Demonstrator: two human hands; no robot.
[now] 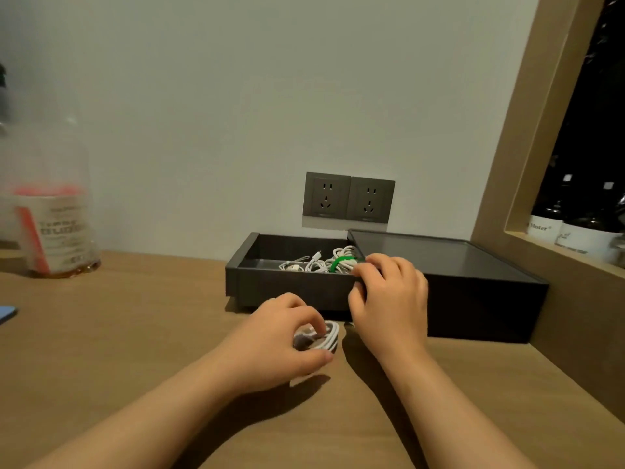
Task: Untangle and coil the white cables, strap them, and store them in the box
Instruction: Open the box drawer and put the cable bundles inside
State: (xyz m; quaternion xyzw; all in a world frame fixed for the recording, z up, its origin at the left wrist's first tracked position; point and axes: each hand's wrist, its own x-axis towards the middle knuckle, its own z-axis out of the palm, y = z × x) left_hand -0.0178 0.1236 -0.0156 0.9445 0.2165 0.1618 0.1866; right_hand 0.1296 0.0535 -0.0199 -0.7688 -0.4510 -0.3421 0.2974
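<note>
The left hand (284,336) is curled round a coiled white cable (326,338), fingers over the top and thumb underneath, holding it just above the wooden table (135,333), near the front of the box (287,286). Most of the coil is hidden under the fingers. Its rounded bend of stacked strands sticks out to the right, so its long axis seems to run left to right.

The right hand (389,299) is at the box's near wall. Its fingers are bent over the rim and the thumb lies on the outer face, gripping that wall where the lid (439,258) begins. The lid covers the right part of the box, and the left part is uncovered.

In the uncovered part lies a bundle of white cable bound by a green strap (341,262), just beside the lid's edge and the right hand's fingertips. Loose white cables (304,265) spread left of it, some plug ends pointing left and far.

On the wall behind the box are two grey sockets (348,199). A blurred clear bottle (54,214) stands far left.
</note>
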